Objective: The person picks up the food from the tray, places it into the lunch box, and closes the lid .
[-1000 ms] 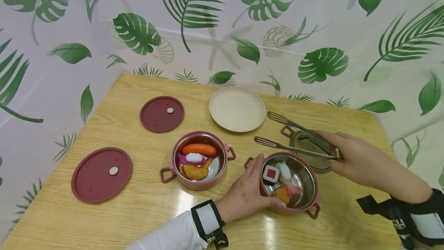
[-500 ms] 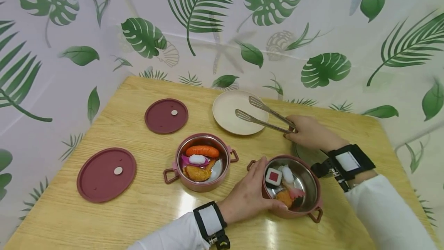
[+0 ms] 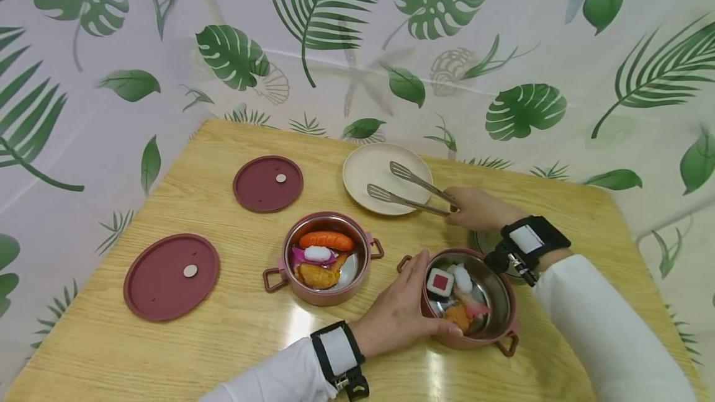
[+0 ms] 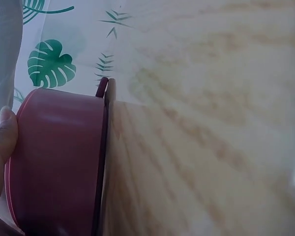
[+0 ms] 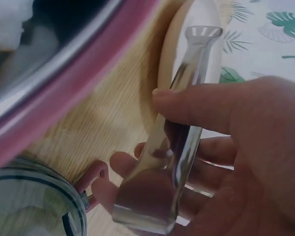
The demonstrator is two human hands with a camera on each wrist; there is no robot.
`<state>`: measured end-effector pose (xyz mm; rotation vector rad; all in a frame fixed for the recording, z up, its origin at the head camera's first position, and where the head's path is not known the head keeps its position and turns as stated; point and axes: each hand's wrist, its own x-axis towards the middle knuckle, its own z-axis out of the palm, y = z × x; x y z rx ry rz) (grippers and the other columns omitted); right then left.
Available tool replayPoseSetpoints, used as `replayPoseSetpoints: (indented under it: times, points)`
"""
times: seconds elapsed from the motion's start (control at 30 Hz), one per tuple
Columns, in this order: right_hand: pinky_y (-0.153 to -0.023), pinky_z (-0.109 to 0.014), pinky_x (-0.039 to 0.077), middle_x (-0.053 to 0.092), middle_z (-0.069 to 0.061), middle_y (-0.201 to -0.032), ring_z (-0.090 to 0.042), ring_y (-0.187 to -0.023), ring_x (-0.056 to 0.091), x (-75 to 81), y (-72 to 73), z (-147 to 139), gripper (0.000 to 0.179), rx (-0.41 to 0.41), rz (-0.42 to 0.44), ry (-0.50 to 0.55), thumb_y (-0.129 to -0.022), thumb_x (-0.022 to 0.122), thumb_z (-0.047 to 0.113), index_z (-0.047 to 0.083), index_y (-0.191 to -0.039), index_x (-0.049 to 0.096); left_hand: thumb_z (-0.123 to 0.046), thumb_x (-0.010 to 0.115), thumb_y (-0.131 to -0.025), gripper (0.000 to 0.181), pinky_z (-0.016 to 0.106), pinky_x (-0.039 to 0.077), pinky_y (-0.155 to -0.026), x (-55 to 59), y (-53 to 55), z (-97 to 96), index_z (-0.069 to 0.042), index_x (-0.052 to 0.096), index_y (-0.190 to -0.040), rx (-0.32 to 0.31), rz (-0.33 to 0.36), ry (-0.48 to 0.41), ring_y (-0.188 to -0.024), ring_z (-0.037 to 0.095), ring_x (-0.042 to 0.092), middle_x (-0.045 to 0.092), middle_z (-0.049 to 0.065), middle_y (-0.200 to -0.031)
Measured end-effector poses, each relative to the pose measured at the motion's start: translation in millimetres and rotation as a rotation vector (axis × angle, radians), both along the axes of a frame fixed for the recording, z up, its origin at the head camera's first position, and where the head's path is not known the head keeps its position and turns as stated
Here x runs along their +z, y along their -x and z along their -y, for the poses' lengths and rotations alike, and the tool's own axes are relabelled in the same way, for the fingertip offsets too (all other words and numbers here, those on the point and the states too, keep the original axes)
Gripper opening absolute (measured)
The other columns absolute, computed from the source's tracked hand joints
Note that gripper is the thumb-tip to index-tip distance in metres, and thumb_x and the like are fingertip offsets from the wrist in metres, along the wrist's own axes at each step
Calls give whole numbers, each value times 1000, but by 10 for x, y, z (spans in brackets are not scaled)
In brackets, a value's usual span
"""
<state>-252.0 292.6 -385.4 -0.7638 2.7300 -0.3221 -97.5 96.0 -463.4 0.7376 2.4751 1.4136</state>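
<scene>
"Tongs (image 5: 160, 167), where are they?"
"Pinched in my right hand (image 3: 483, 208), slotted ends spread over the cream plate (image 3: 365, 172)! Touching it? I can't tell."
"And your left?"
"My left hand (image 3: 399, 312) grips the near pot (image 3: 463, 343) by its left side, toy sushi (image 3: 440, 282) inside, right there on the tabletop (image 3: 240, 352). Just left sits the second pot (image 3: 324, 296), orange sausage (image 3: 326, 241) and all; maroon lids (image 3: 173, 284) lie beyond!"

- Metal tongs (image 3: 418, 205): gripped in right hand (image 3: 480, 208), with slotted ends spread over cream plate (image 3: 365, 172).
- Pink pot (image 4: 59, 157): upright on bench (image 3: 251, 340), held by left hand (image 3: 399, 312), with food pieces (image 3: 440, 283) inside.
</scene>
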Motion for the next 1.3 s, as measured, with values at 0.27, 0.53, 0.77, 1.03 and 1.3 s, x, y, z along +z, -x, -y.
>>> replayPoseSetpoints:
  times: [0.27,0.53,0.77,1.03,1.3]
  points:
    - [-85,-50,44,52,-28,-120,-36,-104,51,30,25,170,57,-19,49,-76,-84,62,17,-7,-130,37,-64,63,-72,107,40,33,-103,10,-27,94,-25,-5,-145,-15,-134,16,-132,19,17,12,13,-150]
    - [-79,-49,47,52,-28,-116,-35,-100,53,280,-25,347,61,14,-5,-103,-88,59,21,-4,-135,31,-52,54,-86,88,38,27,-106,255,-259,505,-20,-2,-146,-132,-269,24,-134,16,10,4,4,-152]
    - [-72,-39,49,54,-16,-109,-23,-87,54,628,-280,1028,51,214,-198,-153,-88,59,26,5,-131,43,-27,61,-89,65,39,32,-103,560,-445,1375,-28,23,-142,-75,-199,-218,-127,13,29,32,-5,-143]
    - [-77,-33,49,50,-11,-113,-20,-91,50,647,-533,2415,54,539,-206,-190,-89,58,30,7,-134,38,-34,68,-82,73,51,34,-98,534,-344,2707,-26,26,-142,462,-281,-57,-128,22,29,33,3,-142]
    - [-91,-33,43,30,-11,-141,-23,-115,42,216,-634,3595,84,555,52,-390,-84,62,43,17,-146,11,-65,75,-57,125,68,32,-88,187,-314,3561,-18,3,-147,665,-163,296,-130,41,12,11,22,-146]
